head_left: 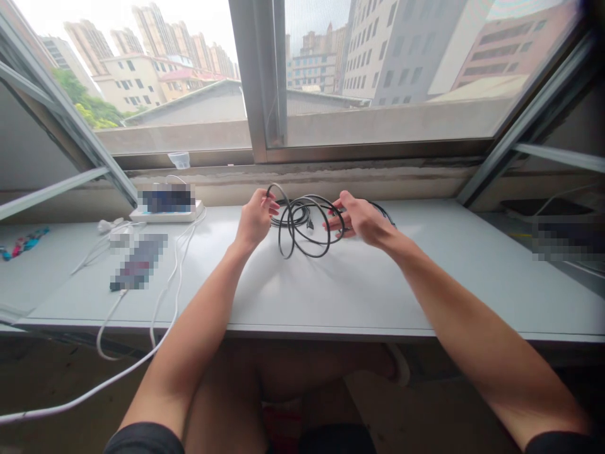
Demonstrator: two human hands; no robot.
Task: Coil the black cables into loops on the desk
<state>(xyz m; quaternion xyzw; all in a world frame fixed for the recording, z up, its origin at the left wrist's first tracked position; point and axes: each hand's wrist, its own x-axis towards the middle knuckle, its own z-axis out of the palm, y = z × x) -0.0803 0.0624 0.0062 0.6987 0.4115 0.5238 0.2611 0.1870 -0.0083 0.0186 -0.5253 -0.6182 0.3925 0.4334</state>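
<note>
A thin black cable (316, 256) hangs in several loose loops between my hands, above the white table. The fingertips of my left hand (255, 217) pinch one strand of it at the upper left. My right hand (359, 217) has its fingers around the loops on the right side, thumb uppermost. Behind the raised loops, more of the cable lies coiled on the tabletop, with a dark plug end (310, 223) near the middle. Another stretch runs out behind my right hand, where part of it is hidden.
The white table (331, 309) stands against a window. At left are a white power strip (165, 216) with a blurred item on it, a blurred phone-like item (139, 261) and white cords (177, 277). A clear plastic cup (179, 160) sits by the sill. Metal frames flank both sides.
</note>
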